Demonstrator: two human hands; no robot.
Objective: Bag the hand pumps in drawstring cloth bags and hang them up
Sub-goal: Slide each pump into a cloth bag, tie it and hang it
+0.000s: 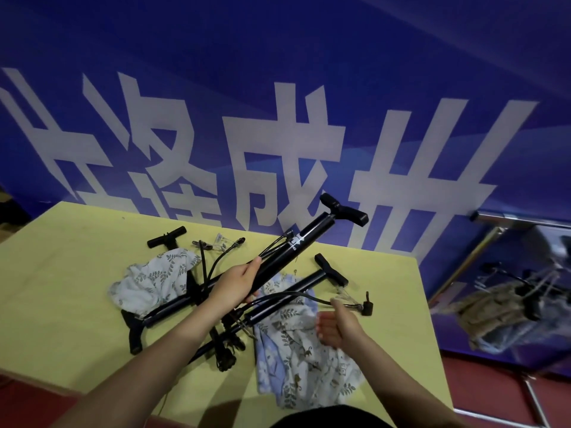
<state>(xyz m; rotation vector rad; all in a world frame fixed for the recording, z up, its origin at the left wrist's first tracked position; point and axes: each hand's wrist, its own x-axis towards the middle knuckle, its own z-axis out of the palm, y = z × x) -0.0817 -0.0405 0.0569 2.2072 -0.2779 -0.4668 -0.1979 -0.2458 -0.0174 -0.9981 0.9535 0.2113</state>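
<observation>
The left hand [234, 284] grips a black pump [296, 248] raised over the yellow worktop [61, 273]. The right hand [338, 327] pinches a drawstring by the leaf-print bag [309, 359] near the front edge.

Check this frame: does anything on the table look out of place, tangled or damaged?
No damage shows. The pumps on the yellow table lie crossed in a heap, black hoses tangled between them, floral bags crumpled among them. The left hand holds one pump lifted clear.
</observation>
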